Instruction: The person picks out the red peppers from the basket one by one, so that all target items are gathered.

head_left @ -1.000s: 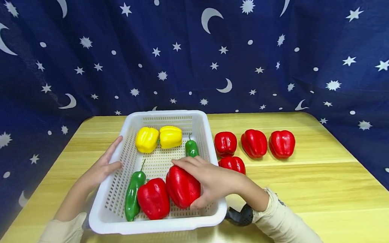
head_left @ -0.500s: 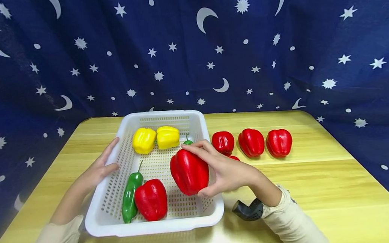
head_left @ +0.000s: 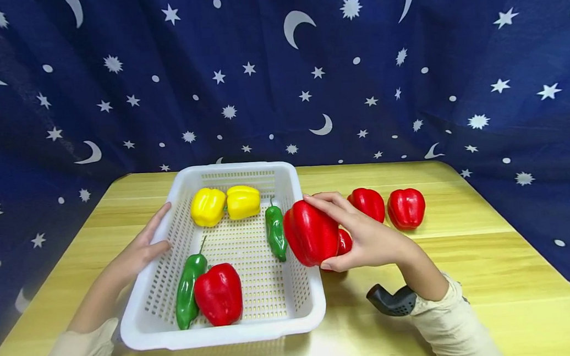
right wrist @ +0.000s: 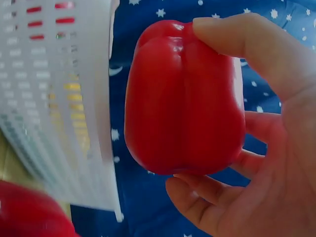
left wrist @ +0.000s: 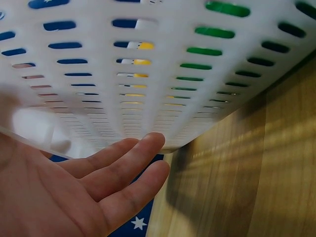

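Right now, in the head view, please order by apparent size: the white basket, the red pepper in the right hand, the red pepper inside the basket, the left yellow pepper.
1. White basket
2. Held red pepper and red pepper inside: alike; the held one may be nearer the camera, so unranked
3. Left yellow pepper

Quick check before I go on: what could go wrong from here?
The glossy red pepper could slip, since the right hand holds it just between thumb and fingers.

In the head view it overlaps the right side of the basket, so a sideways move might bump the rim.

A second red pepper shows partly behind it on the table; lowering it there could nudge that one and set it rolling.
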The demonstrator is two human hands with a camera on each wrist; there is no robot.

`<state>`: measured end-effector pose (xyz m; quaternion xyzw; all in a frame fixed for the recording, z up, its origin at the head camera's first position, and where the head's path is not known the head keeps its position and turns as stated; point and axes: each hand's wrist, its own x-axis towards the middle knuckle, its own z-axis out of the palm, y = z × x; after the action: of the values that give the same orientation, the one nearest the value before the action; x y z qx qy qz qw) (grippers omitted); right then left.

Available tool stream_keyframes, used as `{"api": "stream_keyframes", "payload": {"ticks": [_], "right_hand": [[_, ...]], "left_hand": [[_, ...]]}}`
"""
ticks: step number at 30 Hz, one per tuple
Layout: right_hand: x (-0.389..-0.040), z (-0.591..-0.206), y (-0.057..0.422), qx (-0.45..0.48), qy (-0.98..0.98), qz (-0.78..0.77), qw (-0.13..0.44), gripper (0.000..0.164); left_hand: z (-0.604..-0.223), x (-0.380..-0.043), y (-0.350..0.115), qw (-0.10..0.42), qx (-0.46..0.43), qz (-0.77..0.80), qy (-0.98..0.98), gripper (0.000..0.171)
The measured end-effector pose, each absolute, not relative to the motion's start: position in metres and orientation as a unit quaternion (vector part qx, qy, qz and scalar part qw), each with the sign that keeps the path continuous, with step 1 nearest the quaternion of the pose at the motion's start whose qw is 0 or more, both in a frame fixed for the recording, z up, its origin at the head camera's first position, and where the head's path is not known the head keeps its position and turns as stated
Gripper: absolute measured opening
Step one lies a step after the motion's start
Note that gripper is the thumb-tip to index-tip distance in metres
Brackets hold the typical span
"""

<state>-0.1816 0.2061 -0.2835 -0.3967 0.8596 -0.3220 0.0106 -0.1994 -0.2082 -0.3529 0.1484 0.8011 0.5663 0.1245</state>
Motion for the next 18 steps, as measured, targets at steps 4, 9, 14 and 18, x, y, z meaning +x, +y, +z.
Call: {"api": "stream_keyframes", "payload": {"ticks": [4, 9, 14, 18], "right_hand": [[-0.181, -0.284, 0.221, -0.386, 0.871, -0.304, -0.005, 0.092], [-0.182, -0.287, 0.240, -0.363, 0.883, -0.298, -0.005, 0.094], [-0.184, -0.289, 0.259, -0.344, 0.898, -0.273, -0.021, 0.092], [-0.184, -0.289, 0.272, -0.325, 0.911, -0.252, -0.037, 0.092]], "left_hand": [[-0.352, -0.199, -0.208, 0.125, 0.148, 0.566, 0.802, 0.082], [-0.352, -0.199, -0.208, 0.124, 0.153, 0.567, 0.800, 0.082], [-0.353, -0.199, -0.209, 0.123, 0.155, 0.567, 0.800, 0.082], [-0.353, -0.199, -0.209, 0.124, 0.159, 0.568, 0.798, 0.082]]}}
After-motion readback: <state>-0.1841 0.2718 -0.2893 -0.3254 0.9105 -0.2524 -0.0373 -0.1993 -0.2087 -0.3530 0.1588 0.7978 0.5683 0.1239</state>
